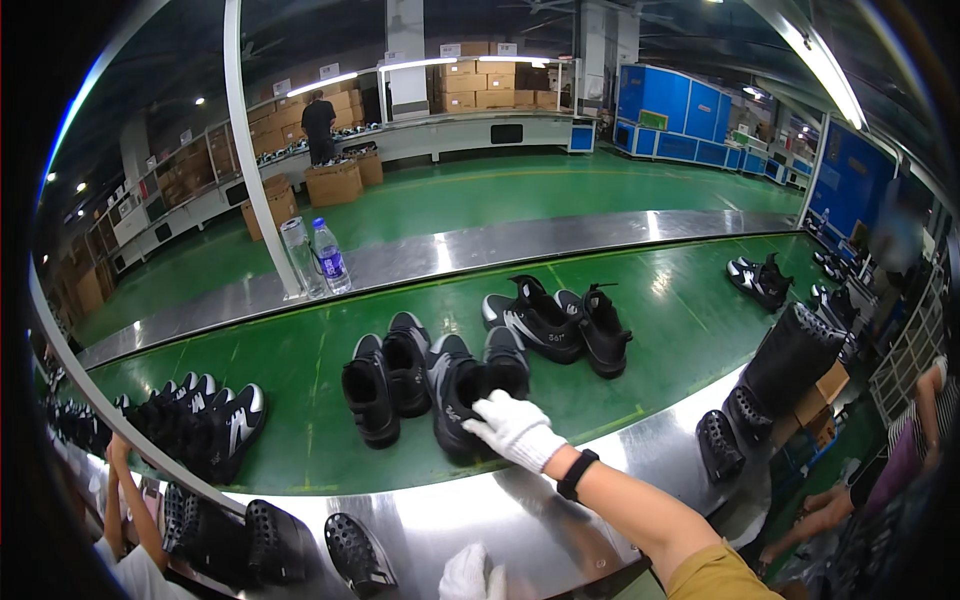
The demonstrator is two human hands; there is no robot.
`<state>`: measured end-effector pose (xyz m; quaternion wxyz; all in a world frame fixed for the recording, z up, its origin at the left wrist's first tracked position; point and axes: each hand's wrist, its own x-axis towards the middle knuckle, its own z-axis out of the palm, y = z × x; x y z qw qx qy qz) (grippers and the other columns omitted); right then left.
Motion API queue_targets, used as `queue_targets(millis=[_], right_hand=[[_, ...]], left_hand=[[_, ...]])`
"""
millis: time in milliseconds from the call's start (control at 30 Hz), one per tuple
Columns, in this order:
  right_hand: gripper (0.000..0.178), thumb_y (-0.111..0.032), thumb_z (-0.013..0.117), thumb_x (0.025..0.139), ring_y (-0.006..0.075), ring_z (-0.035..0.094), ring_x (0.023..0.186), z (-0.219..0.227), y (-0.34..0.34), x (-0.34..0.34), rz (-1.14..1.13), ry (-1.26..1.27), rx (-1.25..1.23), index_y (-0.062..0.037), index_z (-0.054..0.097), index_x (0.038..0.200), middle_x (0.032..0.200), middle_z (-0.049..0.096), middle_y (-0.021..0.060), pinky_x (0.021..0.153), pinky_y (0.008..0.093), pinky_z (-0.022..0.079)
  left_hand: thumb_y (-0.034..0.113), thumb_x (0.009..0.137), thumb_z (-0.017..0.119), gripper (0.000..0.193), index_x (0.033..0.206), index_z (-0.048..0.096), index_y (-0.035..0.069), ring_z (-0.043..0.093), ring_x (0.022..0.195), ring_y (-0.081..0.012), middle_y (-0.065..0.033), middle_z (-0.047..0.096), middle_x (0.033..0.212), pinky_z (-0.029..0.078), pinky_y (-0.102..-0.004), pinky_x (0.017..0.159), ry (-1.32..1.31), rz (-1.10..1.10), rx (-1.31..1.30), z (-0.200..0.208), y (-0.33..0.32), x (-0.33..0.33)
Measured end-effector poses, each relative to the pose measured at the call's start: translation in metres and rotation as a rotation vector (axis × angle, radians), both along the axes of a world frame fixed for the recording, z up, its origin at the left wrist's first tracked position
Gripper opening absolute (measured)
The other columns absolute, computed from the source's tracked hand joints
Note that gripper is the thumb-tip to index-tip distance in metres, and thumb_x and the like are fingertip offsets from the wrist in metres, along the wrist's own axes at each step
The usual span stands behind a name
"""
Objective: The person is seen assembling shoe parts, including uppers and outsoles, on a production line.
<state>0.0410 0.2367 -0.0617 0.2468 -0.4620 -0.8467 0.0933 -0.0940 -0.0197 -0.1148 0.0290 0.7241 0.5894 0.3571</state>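
My right hand (516,431), in a white knitted glove with a black band at the wrist, is closed at the heel of a black-and-grey sneaker (506,360) on the green belt (560,425). Its fingertips also reach the neighbouring sneaker (452,400) of that pair. Low in the picture, my gloved left hand (470,575) is cut off by the lower edge; its thumb stands apart from the fingers, and nothing shows in it. Another sneaker pair (385,380) stands just left, and a third pair (560,322) lies beyond to the right.
Dark shoe-shaped pieces with round holes (275,540) rest on the metal ledge (440,510), with a tall black stack (795,345) at right. More sneakers (215,425) line the belt's left. Bottles (330,258) stand by a post. Co-workers' arms (130,490) show at both sides.
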Motion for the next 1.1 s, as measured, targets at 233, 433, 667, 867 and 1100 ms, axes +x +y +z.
queue_targets(millis=[233,433,667,867,1100], right_hand=[[0.049,-0.041,0.063,0.090,0.0402,0.057,0.115,0.009,0.075,-0.001,0.125,0.148,-0.113,-0.0064,0.057,0.125,0.125,0.056,0.0231,0.098,0.0458,0.048],[0.048,-0.026,0.056,0.093,0.0415,0.065,0.105,0.025,0.124,0.076,-0.365,-0.049,0.092,-0.0075,0.050,0.137,0.127,0.058,0.0204,0.090,0.0488,0.053],[0.020,-0.010,0.053,0.092,0.0391,0.068,0.097,-0.010,0.140,0.089,-0.412,-0.314,0.045,-0.0069,0.060,0.111,0.117,0.058,0.0195,0.079,0.0475,0.057],[0.017,-0.014,0.052,0.093,0.0369,0.069,0.090,0.021,0.091,0.095,-0.450,-0.405,0.058,-0.0089,0.061,0.107,0.108,0.061,0.0192,0.072,0.0480,0.057],[0.065,-0.041,0.076,0.078,0.0433,0.061,0.115,0.058,0.049,0.155,-0.448,-0.312,-0.182,-0.0278,0.057,0.138,0.148,0.040,0.0229,0.098,0.0481,0.052]], left_hand=[[0.018,0.091,0.069,0.041,0.127,0.061,0.000,0.060,0.114,-0.0421,-0.0226,0.065,0.122,0.048,-0.0481,0.099,-0.159,0.016,-0.140,-0.003,-0.001,-0.003],[0.016,0.091,0.068,0.041,0.127,0.061,-0.001,0.059,0.116,-0.0429,-0.0232,0.064,0.124,0.046,-0.0486,0.102,-0.219,0.006,-0.167,0.002,0.001,0.001],[0.014,0.090,0.068,0.039,0.125,0.062,0.000,0.060,0.113,-0.0425,-0.0229,0.065,0.121,0.047,-0.0486,0.100,-0.245,-0.018,-0.156,0.002,0.003,0.001],[0.014,0.089,0.069,0.034,0.120,0.063,0.001,0.061,0.105,-0.0415,-0.0210,0.066,0.113,0.049,-0.0484,0.094,-0.207,0.019,-0.123,0.002,0.002,-0.001],[0.016,0.089,0.069,0.034,0.119,0.064,0.002,0.062,0.103,-0.0407,-0.0204,0.067,0.110,0.050,-0.0481,0.093,-0.215,0.012,-0.100,0.003,0.003,-0.002]])
